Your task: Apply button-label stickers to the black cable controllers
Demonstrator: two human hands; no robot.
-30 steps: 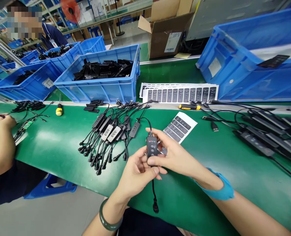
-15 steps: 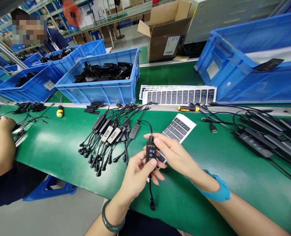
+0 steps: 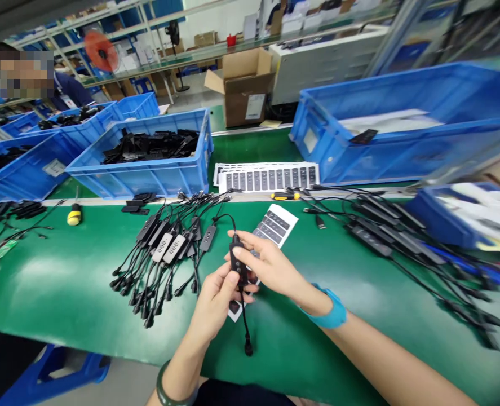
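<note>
We hold a black cable controller [image 3: 238, 260] upright above a green workbench [image 3: 63, 293], its cord dropping to a small round plug [image 3: 248, 349] and looping up and away behind it. Our left hand [image 3: 213, 301] curls around the controller's lower body, thumb laid across its face. Our right hand [image 3: 270, 265] stays half open, its fingers reaching across to the controller's upper end; we cannot tell whether they grip it or only touch it.

Just beyond the controller lies a small sticker sheet [image 3: 275, 225], partly under our hands, with a stack of fuller sheets [image 3: 266, 177] farther off. To the controller's left sits a tangled pile of similar cables [image 3: 160, 259], some showing white faces. To its right, more controllers [image 3: 370, 239] lie side by side with their cords trailing. Farther back and to the left, a blue bin [image 3: 135, 183] holds a heap of black parts [image 3: 150, 145].

So far, the work on the bench stands in two groups, with one controller in our hands, and the bin's heap of parts remains full.
</note>
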